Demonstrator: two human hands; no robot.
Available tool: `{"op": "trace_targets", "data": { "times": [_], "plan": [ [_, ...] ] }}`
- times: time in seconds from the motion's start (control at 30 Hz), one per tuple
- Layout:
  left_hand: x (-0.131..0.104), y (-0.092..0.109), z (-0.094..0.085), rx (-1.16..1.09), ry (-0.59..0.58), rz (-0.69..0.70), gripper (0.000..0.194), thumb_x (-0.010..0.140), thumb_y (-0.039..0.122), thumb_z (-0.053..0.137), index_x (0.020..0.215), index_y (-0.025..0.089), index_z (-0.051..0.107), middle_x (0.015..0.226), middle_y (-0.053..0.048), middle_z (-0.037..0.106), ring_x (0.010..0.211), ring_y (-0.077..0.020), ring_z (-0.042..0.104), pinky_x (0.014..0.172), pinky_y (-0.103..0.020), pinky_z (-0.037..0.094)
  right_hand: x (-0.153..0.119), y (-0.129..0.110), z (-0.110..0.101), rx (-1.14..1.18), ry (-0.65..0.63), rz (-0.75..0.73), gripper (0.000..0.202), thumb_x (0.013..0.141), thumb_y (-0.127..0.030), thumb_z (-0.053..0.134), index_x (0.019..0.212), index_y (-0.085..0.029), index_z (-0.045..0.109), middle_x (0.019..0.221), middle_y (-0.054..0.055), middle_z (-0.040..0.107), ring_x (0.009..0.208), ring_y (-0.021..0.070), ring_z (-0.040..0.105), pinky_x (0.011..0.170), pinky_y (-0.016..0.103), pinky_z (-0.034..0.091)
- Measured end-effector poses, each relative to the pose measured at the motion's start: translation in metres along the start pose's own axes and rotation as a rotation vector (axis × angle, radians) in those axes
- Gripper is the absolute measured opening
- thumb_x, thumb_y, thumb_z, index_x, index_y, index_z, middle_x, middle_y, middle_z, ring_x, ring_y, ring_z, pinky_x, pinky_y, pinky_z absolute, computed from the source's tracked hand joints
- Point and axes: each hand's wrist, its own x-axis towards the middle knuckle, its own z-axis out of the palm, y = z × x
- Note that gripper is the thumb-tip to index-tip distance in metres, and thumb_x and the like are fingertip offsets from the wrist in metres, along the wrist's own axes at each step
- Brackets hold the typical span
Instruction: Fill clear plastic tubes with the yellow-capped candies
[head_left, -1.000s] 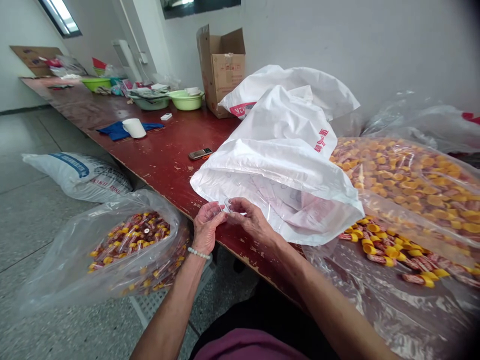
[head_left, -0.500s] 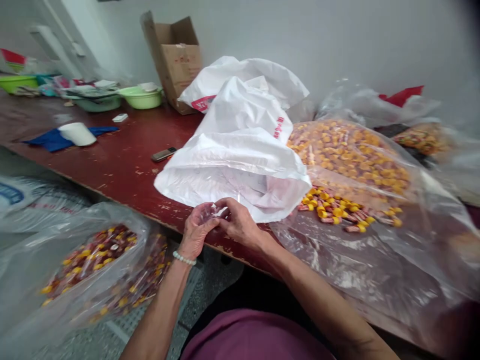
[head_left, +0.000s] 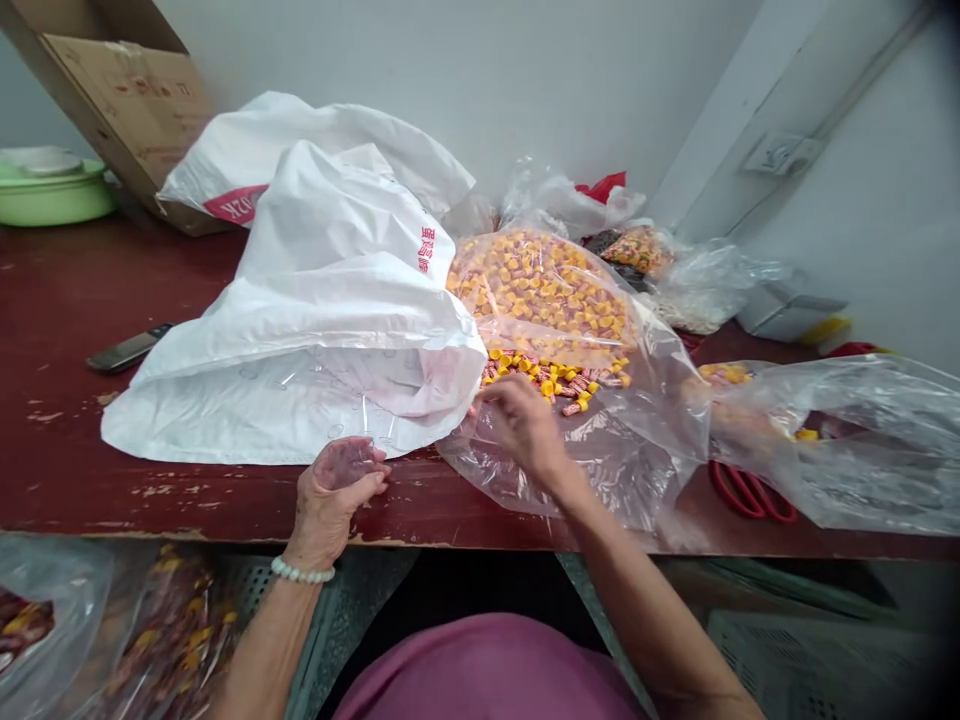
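Clear plastic (head_left: 346,461) held in the curled fingers of the left hand (head_left: 324,505), beside the white sack (head_left: 341,300), could slip if squeezed, while the right hand (head_left: 531,432), fingers bent, grip impossible to tell, could scatter yellow-capped pieces (head_left: 553,383) by brushing them.

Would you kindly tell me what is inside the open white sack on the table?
Clear plastic pieces with round rims show inside the mouth of the white sack; anything deeper is covered by its upper layer, so I cannot tell.

Yellow-and-red pieces (head_left: 544,300); white sack (head_left: 300,300), red print; dark red table (head_left: 45,400); green basin (head_left: 56,195).
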Motion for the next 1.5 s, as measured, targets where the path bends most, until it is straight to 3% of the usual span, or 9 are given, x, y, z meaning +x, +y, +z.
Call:
{"op": "trace_targets", "data": {
  "times": [0.07,0.27,0.4,0.53,0.77,1.03,1.27,1.4,1.5],
  "plan": [
    [-0.005,0.000,0.006,0.001,-0.033,0.000,0.047,0.057,0.016,0.078,0.099,0.017,0.057,0.086,-0.002,0.066,0.071,-0.0158,0.065,0.058,-0.025,0.055,-0.004,0.043,-0.021,-0.269,0.035,0.183,0.019,0.081,-0.009,0.047,0.087,-0.016,0.062,0.092,0.009,0.057,0.086,0.0212,0.054,0.077,0.037,0.048],
    [-0.018,0.005,0.031,0.055,-0.116,-0.023,0.042,0.058,0.014,0.074,0.096,0.015,0.056,0.086,-0.004,0.067,0.067,-0.0142,0.063,0.054,-0.023,0.051,-0.023,0.113,-0.034,-0.529,-0.191,0.149,0.020,0.083,-0.019,0.052,0.100,-0.016,0.062,0.099,0.012,0.060,0.096,0.0261,0.052,0.086,0.039,0.041],
    [-0.023,0.008,0.047,0.179,-0.163,0.057,0.034,0.059,0.012,0.070,0.090,0.014,0.055,0.084,-0.005,0.067,0.072,-0.0147,0.064,0.064,-0.025,0.052,-0.030,0.094,-0.026,-0.323,-0.110,0.122,0.014,0.086,-0.021,0.051,0.096,-0.016,0.059,0.091,0.009,0.061,0.087,0.0225,0.055,0.079,0.034,0.044],
    [-0.028,0.007,0.052,0.418,-0.222,0.168,0.030,0.061,0.009,0.064,0.090,0.014,0.057,0.084,-0.005,0.068,0.077,-0.0159,0.065,0.073,-0.027,0.051,-0.034,0.034,-0.020,-0.134,-0.034,-0.090,0.014,0.089,-0.023,0.050,0.101,-0.019,0.056,0.095,0.007,0.061,0.088,0.0200,0.054,0.077,0.032,0.044],
    [-0.034,0.004,0.057,0.618,-0.262,0.257,0.028,0.063,0.008,0.059,0.090,0.016,0.058,0.084,-0.003,0.066,0.075,-0.0145,0.062,0.072,-0.025,0.049,-0.041,-0.031,-0.011,-0.416,-0.178,-0.389,0.024,0.090,-0.014,0.042,0.112,-0.015,0.054,0.101,0.012,0.058,0.085,0.0218,0.048,0.076,0.036,0.042],
    [-0.035,-0.001,0.062,0.475,-0.285,0.171,0.030,0.059,0.007,0.060,0.088,0.014,0.057,0.081,-0.002,0.063,0.073,-0.0133,0.059,0.069,-0.024,0.048,-0.053,-0.033,-0.005,0.090,-0.191,-0.313,0.043,0.080,-0.002,0.038,0.120,-0.016,0.045,0.096,0.007,0.061,0.087,0.0177,0.051,0.078,0.032,0.042],
    [-0.036,-0.012,0.064,0.214,-0.202,-0.039,0.031,0.058,0.011,0.066,0.087,0.016,0.055,0.075,0.002,0.061,0.060,-0.0094,0.054,0.047,-0.017,0.042,-0.063,-0.041,0.010,0.072,-0.208,-0.232,0.053,0.073,-0.006,0.042,0.125,-0.019,0.044,0.108,0.007,0.062,0.096,0.0202,0.053,0.084,0.038,0.039],
    [-0.031,-0.006,0.062,0.096,-0.233,-0.161,0.036,0.056,0.011,0.069,0.088,0.016,0.053,0.076,0.000,0.063,0.055,-0.0103,0.054,0.035,-0.015,0.035,-0.047,0.005,-0.012,0.029,-0.058,-0.100,0.043,0.081,-0.008,0.039,0.122,-0.019,0.047,0.112,0.008,0.060,0.098,0.0178,0.055,0.085,0.033,0.044],
    [-0.031,0.002,0.059,-0.030,-0.333,-0.200,0.030,0.057,0.011,0.069,0.082,0.015,0.053,0.078,-0.002,0.063,0.058,-0.0116,0.057,0.034,-0.015,0.035,-0.037,0.063,-0.038,-0.424,-0.034,0.065,0.037,0.079,-0.008,0.042,0.111,-0.015,0.058,0.108,0.013,0.060,0.102,0.0256,0.051,0.089,0.041,0.040]
  ]
}}
